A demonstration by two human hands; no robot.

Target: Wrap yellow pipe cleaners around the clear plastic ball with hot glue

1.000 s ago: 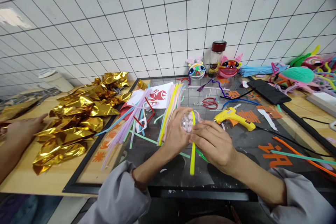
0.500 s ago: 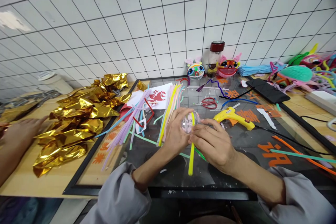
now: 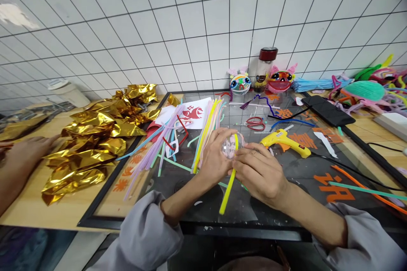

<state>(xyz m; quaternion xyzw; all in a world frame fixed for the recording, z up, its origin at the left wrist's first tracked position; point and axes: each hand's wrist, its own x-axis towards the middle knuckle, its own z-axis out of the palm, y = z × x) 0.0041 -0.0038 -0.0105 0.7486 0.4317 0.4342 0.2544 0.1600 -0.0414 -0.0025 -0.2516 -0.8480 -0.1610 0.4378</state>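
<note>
A clear plastic ball (image 3: 228,147) with pinkish patches sits between my two hands above the dark tabletop. My left hand (image 3: 215,152) is closed around its left side. Over the ball's front runs a yellow pipe cleaner (image 3: 227,192), its loose end hanging below my fingers. My right hand (image 3: 259,169) pinches this strip against the ball near its lower edge. The fingers hide part of the ball. Just right of my hands lies a yellow hot glue gun (image 3: 286,142). Red-handled scissors (image 3: 255,124) rest behind the ball.
Pipe cleaners in several colours (image 3: 149,148) and crumpled gold foil (image 3: 92,131) lie on the left. Another person's hand (image 3: 32,152) is beside the foil. Two decorated ball heads (image 3: 240,84) and a jar (image 3: 263,70) stand at the wall. A black phone (image 3: 329,110) lies at right.
The loose end of the yellow pipe cleaner has swung to the left. Both hands keep nearly the same hold on the ball, and the view has shifted slightly.
</note>
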